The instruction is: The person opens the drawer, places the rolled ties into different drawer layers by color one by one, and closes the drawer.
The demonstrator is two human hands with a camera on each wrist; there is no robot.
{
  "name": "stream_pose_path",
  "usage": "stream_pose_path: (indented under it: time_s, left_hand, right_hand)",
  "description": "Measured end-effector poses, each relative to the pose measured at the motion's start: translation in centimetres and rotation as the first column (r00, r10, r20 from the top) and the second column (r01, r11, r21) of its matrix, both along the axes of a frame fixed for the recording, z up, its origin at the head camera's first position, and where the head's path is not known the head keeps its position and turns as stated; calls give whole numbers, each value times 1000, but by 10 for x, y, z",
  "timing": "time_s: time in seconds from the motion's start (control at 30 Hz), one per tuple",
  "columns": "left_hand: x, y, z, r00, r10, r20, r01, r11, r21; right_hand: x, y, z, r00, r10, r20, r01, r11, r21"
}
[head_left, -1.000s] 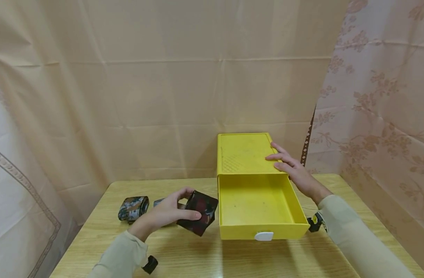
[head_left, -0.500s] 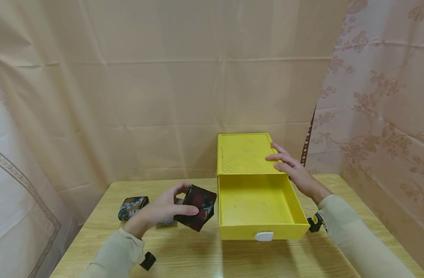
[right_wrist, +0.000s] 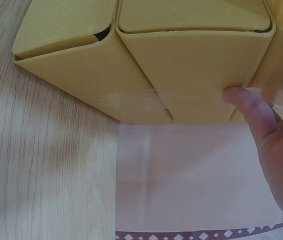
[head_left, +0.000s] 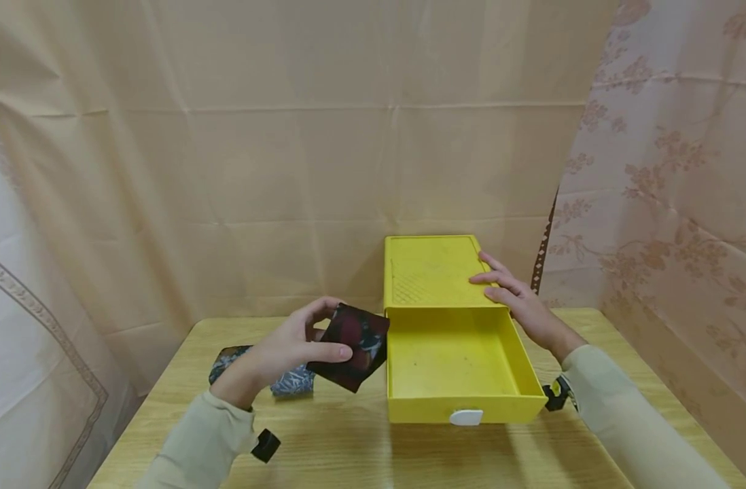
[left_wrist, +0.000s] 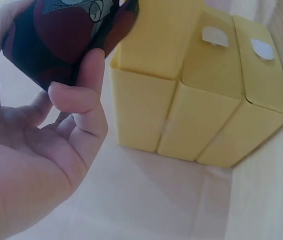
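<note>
My left hand (head_left: 287,346) pinches a folded cloth (head_left: 354,346) with a dark maroon and black pattern. The cloth is up in the air, right by the left wall of the pulled-out yellow drawer (head_left: 458,387). In the left wrist view, thumb and fingers hold the cloth (left_wrist: 56,45) at its lower edge. My right hand (head_left: 526,309) rests on the right edge of the yellow drawer unit (head_left: 434,268), its fingers spread over the top. A digit touches the unit's side wall (right_wrist: 191,75) in the right wrist view. The drawer's bare floor is visible.
Behind the left wrist lie a blue-grey patterned cloth bundle (head_left: 293,384) and a camouflage-patterned roll (head_left: 223,363), both partly hidden. Further drawers (left_wrist: 264,75) with white handles sit under the top one. The wooden table (head_left: 324,448) meets a hanging beige cloth (head_left: 287,170) behind.
My left hand has raised the dark cloth a little and brought it closer to the drawer's left wall. More of the blue-grey bundle shows now. The right hand stays on the unit.
</note>
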State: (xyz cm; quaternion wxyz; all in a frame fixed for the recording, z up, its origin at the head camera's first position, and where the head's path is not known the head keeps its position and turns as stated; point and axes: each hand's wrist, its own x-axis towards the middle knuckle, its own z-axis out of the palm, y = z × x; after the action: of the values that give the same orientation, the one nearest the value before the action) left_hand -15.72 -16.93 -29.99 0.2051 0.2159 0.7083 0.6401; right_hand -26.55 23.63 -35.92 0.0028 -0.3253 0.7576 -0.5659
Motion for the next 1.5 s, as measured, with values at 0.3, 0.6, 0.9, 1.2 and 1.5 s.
stream_pose_path:
  time_s: [0.3, 0.6, 0.9, 1.2, 1.5]
  left_hand:
    - [4, 6, 18, 998, 20, -52, -21, 999, -30]
    - [7, 13, 31, 994, 7, -108, -15, 997, -69]
    - [6, 21, 36, 990, -4, -143, -10, 995, -102]
    - [7, 32, 43, 992, -31, -126, 20, 996, -88]
    - [8, 42, 45, 984, -61, -166, 46, 995, -92]
  right_hand:
    - [17, -6, 18, 1000, -11, 22, 11, 1000, 20]
    - [10, -4, 10, 1000, -5, 23, 5, 1000, 3]
    - [-1, 0, -1, 1000, -9, 10, 9, 1000, 2]
    - [12, -5, 9, 998, -33, 45, 32, 999, 28]
    - [19, -8, 22, 998, -42, 44, 40, 999, 36]
